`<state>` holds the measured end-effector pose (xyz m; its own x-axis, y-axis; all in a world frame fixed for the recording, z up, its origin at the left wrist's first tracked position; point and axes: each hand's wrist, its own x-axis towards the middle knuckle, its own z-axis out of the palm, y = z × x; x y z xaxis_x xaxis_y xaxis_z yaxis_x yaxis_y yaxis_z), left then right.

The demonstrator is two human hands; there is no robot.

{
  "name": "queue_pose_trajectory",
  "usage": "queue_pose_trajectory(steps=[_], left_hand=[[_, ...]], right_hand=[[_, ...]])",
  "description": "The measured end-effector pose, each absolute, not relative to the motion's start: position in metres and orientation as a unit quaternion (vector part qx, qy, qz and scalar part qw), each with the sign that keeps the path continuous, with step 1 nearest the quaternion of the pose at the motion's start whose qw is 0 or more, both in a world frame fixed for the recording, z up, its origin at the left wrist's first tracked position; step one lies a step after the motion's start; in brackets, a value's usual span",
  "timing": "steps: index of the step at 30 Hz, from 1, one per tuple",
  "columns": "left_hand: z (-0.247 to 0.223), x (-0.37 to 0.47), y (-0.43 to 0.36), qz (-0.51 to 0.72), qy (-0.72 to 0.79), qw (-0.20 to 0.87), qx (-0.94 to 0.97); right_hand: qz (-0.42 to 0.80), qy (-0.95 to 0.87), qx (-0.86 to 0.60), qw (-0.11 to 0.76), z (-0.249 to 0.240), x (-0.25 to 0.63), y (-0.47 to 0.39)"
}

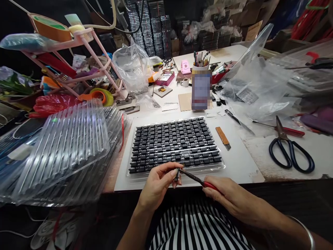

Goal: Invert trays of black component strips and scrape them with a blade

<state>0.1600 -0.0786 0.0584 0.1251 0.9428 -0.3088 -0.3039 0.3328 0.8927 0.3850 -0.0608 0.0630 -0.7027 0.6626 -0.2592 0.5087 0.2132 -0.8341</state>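
Note:
My left hand point(162, 180) pinches a small dark circuit board with a row of pins point(177, 174) between thumb and fingers, above the front edge of the table. Wrapped in my right hand point(226, 194) are slim red-handled pliers point(195, 178); their long dark jaws point left, and the tip meets the board or lies right beside it. Just beyond both hands is a clear plastic tray point(132, 170), filled with rows of similar small black boards point(174, 142).
A utility knife point(222, 136) and large scissors point(288, 147) lie to the right, near a red-handled screwdriver point(291, 131). Ridged clear trays point(65, 139) are stacked left, below a pink rack point(101, 62). A phone point(201, 91) stands behind the tray; plastic bags point(262, 83) crowd the right.

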Motion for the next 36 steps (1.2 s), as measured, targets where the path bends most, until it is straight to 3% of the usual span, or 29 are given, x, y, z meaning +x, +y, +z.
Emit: queue_pose_trajectory(steps=[9, 20, 36], left_hand=[[0.059, 0.159, -0.079, 0.448, 0.479, 0.67, 0.348], [0.056, 0.156, -0.078, 0.479, 0.459, 0.693, 0.283], [0.062, 0.165, -0.079, 0.478, 0.478, 0.683, 0.278]], right_hand=[[0.436, -0.814, -0.379, 0.051, 0.071, 0.39, -0.054], [0.513, -0.766, -0.383, 0.067, 0.072, 0.393, -0.051], [0.508, -0.77, -0.376, 0.085, 0.069, 0.391, -0.055]])
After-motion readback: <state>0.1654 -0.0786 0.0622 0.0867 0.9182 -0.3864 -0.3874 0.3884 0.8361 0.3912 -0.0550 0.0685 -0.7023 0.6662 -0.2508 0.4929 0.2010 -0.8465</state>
